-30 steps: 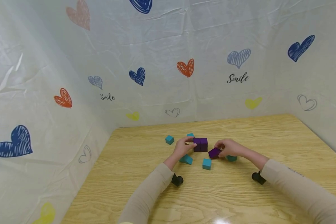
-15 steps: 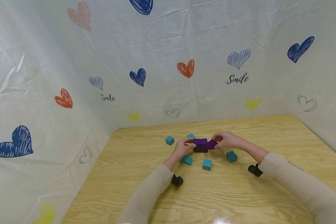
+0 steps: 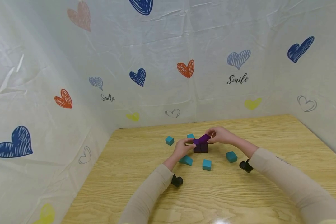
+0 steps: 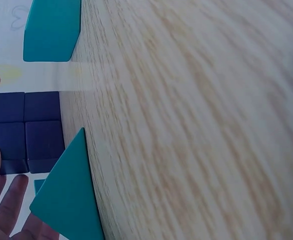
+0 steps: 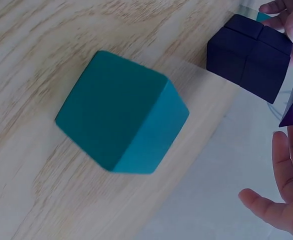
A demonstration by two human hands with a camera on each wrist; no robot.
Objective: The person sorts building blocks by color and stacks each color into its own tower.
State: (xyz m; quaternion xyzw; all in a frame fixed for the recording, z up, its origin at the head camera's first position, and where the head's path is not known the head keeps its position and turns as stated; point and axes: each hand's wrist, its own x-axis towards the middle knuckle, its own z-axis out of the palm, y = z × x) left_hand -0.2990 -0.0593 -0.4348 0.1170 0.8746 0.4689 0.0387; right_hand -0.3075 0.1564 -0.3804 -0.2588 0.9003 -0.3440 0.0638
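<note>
Several purple cubes form a stack, two wide and two high in the left wrist view. My left hand grips the stack's upper left side, thumb at the front and fingers behind. Just over the stack's right part, my right hand pinches a tilted purple wedge-shaped block. Its sharp edge shows at the border of the right wrist view, where my right hand is partly cut off. Whether this block touches the cubes below is unclear.
On the wooden table, a teal triangular block lies by my left wrist. A teal cube sits in front of the stack, and a many-sided teal block to its right. Two more teal blocks stand behind left. Heart-printed sheeting encloses the table.
My right hand has lifted the purple wedge-shaped block from the right of the stack, moving it up and left over the cubes. My left hand has stayed in place.
</note>
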